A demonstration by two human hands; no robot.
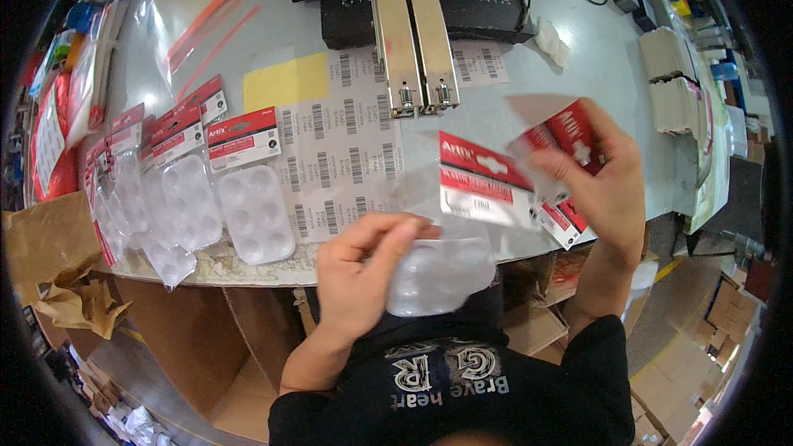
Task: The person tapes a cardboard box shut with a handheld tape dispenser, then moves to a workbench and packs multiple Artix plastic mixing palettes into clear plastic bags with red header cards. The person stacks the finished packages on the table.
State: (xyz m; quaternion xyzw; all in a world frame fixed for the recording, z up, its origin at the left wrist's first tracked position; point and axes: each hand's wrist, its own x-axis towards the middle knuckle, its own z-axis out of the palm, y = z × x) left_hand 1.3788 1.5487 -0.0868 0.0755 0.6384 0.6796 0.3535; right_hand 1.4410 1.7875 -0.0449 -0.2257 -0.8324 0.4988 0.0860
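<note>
My left hand [355,272] pinches a white plastic paint palette [438,277] with round wells, in front of the table edge. A thin brownish edge shows at its fingertips. Up and to the right, my right hand [607,177] is closed on red-and-white header cards [566,136], blurred by motion. Between the hands, a header card [487,182] with a hanging slot stands tilted above the palette; whether my right fingers hold it I cannot tell. Below my right hand, another red-and-white card [565,223] lies at the table edge.
Carded palettes [256,211] lie in a row at the left. Sheets of barcode labels [355,157] and a yellow paper [285,83] cover the table's middle. Beyond stands a black machine [347,21] with two metal bars. Cardboard boxes [182,322] stand below the table edge.
</note>
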